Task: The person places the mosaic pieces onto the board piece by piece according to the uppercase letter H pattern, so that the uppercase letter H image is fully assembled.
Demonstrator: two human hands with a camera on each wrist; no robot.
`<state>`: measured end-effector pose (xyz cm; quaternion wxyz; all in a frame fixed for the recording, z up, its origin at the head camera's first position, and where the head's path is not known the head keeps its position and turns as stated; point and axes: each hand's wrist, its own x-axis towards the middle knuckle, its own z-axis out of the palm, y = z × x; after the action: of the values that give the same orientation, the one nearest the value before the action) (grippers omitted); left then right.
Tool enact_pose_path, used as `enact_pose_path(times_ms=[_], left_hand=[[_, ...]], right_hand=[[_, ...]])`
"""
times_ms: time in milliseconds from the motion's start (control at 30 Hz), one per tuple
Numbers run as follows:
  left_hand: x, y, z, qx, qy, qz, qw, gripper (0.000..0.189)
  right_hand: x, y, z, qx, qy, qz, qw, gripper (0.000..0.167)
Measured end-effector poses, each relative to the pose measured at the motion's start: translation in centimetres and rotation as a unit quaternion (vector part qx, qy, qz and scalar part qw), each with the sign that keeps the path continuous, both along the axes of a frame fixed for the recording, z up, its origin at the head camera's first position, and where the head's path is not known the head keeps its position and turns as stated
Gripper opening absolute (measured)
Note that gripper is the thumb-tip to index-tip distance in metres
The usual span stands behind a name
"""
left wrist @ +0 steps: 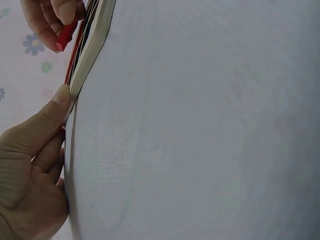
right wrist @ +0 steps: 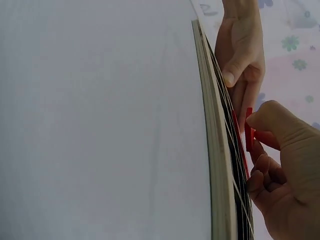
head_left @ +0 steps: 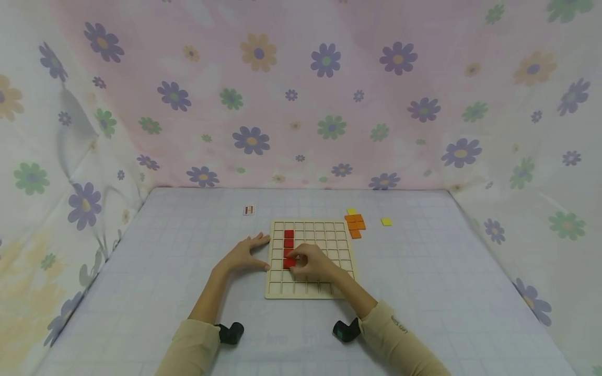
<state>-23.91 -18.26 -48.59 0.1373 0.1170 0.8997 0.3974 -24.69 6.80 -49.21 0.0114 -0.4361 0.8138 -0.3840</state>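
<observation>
A wooden grid board [head_left: 300, 288] lies flat on the table, with a column of red square tiles [head_left: 289, 243] in its left part. My right hand [head_left: 316, 263] is over the board and pinches a red tile [right wrist: 248, 131] between thumb and fingers. In the right wrist view this tile stands tilted just off the board's surface. My left hand [head_left: 242, 255] rests at the board's left edge, thumb and fingers spread and touching the frame. The left wrist view shows the left thumb [left wrist: 61, 96] against the rim. My right hand hides part of the grid.
Several orange tiles [head_left: 356, 223] lie at the board's upper right corner, with a yellow tile [head_left: 351, 211] behind them. Another yellow tile [head_left: 386, 222] lies farther right. A small patterned card [head_left: 249, 210] lies beyond the board's upper left. Flowered cloth [head_left: 291, 125] hangs behind and at both sides.
</observation>
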Motion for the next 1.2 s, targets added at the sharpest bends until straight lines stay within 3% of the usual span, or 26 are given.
enact_pose_path(times_ms=[233, 667, 900, 1200], left_hand=[[0.0, 0.1, 0.1, -0.006, -0.001, 0.001, 1.0000, 0.084], [0.1, 0.2, 0.1, -0.019, -0.006, 0.008, 0.9998, 0.084], [0.1, 0.2, 0.1, -0.015, -0.005, 0.003, 0.9999, 0.085], [0.1, 0.1, 0.1, -0.014, -0.004, 0.001, 0.9999, 0.084]], right_hand=[[0.6, -0.4, 0.2, 0.044, -0.034, -0.021, 0.9982, 0.028], [0.9, 0.0, 0.4, 0.017, -0.073, 0.004, 0.9972, 0.022], [1.1, -0.2, 0.2, 0.015, -0.051, 0.027, 0.9982, 0.020], [1.8, -0.3, 0.3, 0.036, -0.044, 0.012, 0.9983, 0.022]])
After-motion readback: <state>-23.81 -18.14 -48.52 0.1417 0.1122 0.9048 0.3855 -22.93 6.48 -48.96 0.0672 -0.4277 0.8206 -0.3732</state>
